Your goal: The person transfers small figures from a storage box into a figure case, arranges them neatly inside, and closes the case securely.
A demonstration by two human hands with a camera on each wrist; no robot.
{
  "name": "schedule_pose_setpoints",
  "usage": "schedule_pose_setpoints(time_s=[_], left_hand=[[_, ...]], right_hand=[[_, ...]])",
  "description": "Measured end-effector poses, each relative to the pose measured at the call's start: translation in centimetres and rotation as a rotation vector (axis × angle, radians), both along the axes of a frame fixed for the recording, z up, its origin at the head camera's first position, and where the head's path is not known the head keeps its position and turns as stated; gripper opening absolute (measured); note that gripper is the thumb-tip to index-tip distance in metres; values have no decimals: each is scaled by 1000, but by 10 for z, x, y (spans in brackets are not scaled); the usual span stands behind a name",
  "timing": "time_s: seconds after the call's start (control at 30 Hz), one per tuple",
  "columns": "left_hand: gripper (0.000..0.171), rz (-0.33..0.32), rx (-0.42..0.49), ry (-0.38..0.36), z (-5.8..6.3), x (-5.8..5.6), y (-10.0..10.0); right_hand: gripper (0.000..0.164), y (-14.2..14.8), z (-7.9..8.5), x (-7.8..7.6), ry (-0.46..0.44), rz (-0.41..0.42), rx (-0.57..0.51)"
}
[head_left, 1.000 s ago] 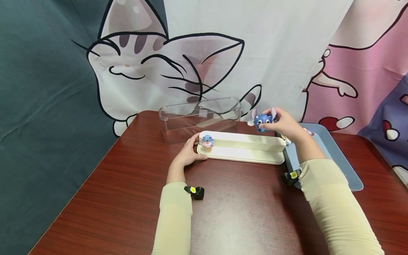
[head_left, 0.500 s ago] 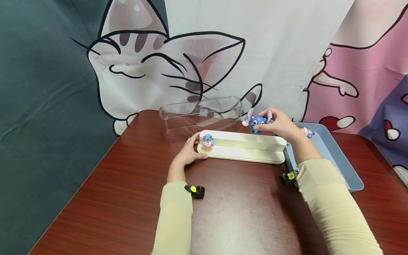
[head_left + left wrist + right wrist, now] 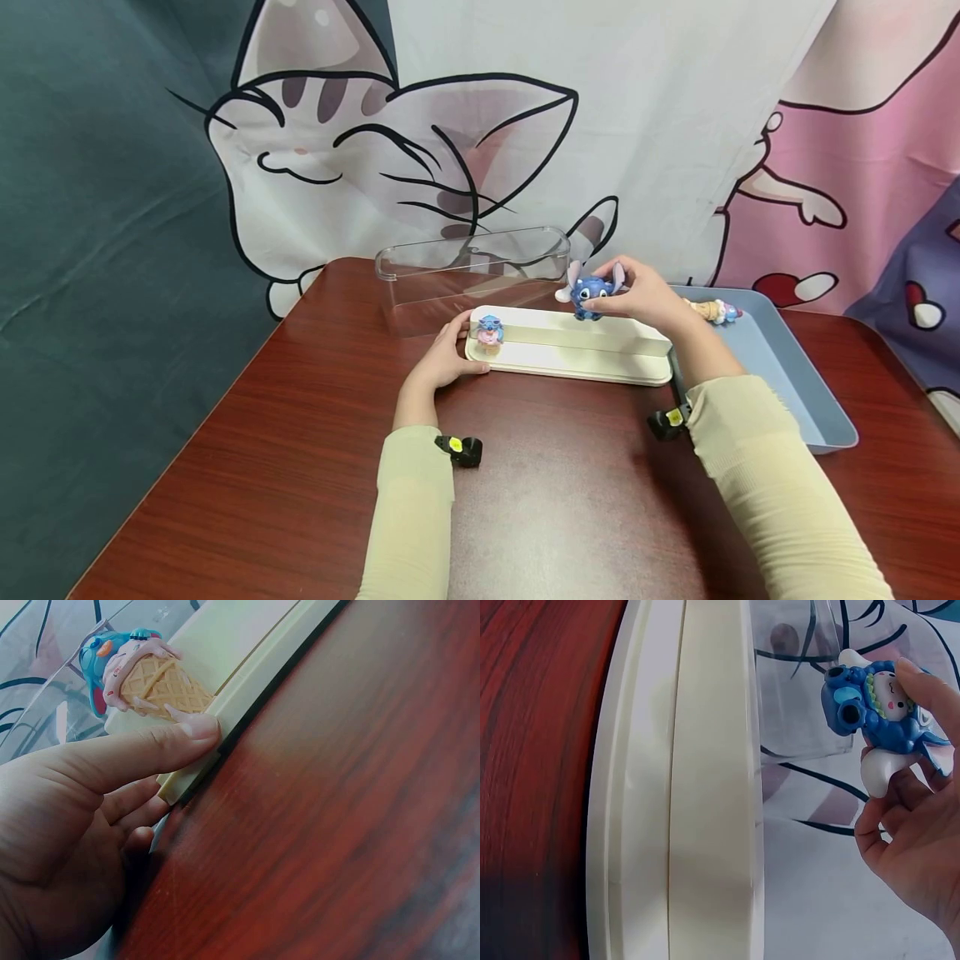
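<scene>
Head view: your right hand [image 3: 639, 292] pinches the blue figure [image 3: 588, 290] near the cream base's [image 3: 585, 360] raised rear; your left hand [image 3: 439, 360] grips its left end. Step, as judged: placing the figure. Next calls for a level, upright set-down. Glossy red-brown table [image 3: 285, 467]; cartoon curtain [image 3: 667, 108] behind.

Left wrist: your grip sits beside the cone figure [image 3: 165, 684].

Right wrist: blue figure apart from base.

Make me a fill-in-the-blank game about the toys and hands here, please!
1. The right hand holds a big-eared toy whose body is mostly ____.
2. The left hand grips the cream stand, which carries just ____ cone toy.
3. The tray sits on the person's ____ side.
4. The clear box stands ____ the cream stand, not in front.

Missing words: blue; one; right; behind.
</scene>
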State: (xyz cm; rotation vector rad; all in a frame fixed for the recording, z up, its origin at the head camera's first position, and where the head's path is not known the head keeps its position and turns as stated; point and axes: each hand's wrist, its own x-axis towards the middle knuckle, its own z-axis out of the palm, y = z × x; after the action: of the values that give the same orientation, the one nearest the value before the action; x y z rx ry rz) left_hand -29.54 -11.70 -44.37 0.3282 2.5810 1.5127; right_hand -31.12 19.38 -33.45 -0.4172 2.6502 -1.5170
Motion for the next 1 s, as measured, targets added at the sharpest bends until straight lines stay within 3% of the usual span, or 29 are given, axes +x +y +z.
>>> schedule_pose_setpoints(time_s=[0.5, 1.0], left_hand=[[99, 2, -3, 0, -2, -1, 0], [100, 3, -9, 3, 0, -1, 0]], right_hand=[[48, -19, -6, -1, 29, 55, 80], [51, -33, -7, 0, 1, 117, 29]])
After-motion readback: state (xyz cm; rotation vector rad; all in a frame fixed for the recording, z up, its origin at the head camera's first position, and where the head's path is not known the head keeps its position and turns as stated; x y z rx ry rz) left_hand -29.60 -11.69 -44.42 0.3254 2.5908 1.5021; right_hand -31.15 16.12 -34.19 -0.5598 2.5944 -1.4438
